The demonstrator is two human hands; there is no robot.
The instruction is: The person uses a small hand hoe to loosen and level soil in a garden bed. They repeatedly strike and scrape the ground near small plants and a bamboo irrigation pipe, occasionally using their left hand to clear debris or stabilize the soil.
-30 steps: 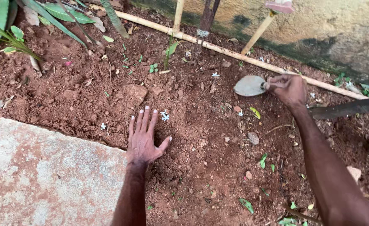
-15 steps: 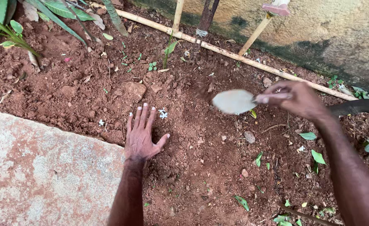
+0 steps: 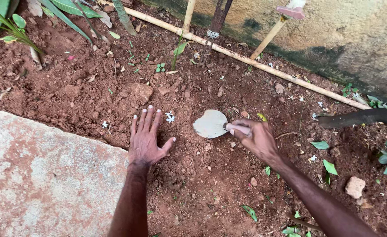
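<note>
Two hands over red soil. Right hand [image 3: 257, 138] has its fingers [image 3: 239, 129] wrapped round the handle of a small trowel [image 3: 211, 123]; the pale blade sticks out past the fingertips to the left, low over the soil [image 3: 202, 175]. Left hand [image 3: 146, 140] lies flat on the ground, palm down, fingers spread, holding nothing, near the blade but apart. Small white flower [image 3: 170, 117] just beyond its fingertips. Stone slab [image 3: 48, 171] beside the left forearm.
</note>
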